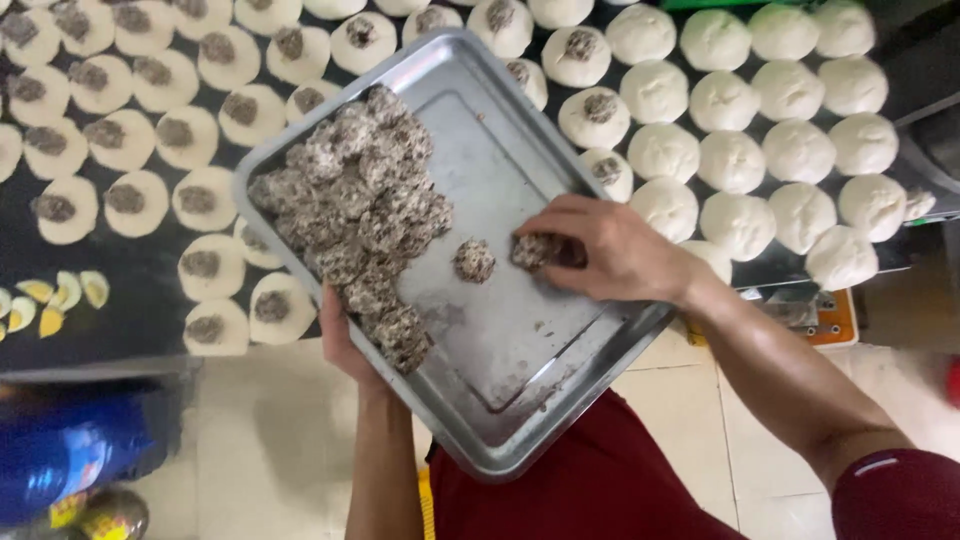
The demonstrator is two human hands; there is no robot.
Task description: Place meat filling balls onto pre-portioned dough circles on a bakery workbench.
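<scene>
The filling ball (pixel 535 250) under your right hand (pixel 610 252) sits on the bare right part of the metal tray (pixel 520 340), pinched between thumb and fingertips that curl closed around it. It looks crumbly and light, a speckled dark-and-white clump that would likely break apart if squeezed hard, so take it from its sides with a soft, even pinch rather than from the top. Just left of it lies a single loose ball (pixel 474 260), apart from the rest. Further left and toward the far corner is the heaped pile of filling balls (pixel 355 205), pressed against one another and probably sticky enough to cling.

Your left hand (pixel 345 345) supports the tray from beneath at its near-left edge; only part of it shows, gripping the rim, with the fingers hidden under the tray. The tray looks thin, stiff and smooth, so the balls may slide as it tilts.

Beyond the tray, on the dark worktop (pixel 150 300), flattened dough rounds with filling (pixel 125 198) fill the left, and plain dough balls (pixel 800 150) fill the right.
</scene>
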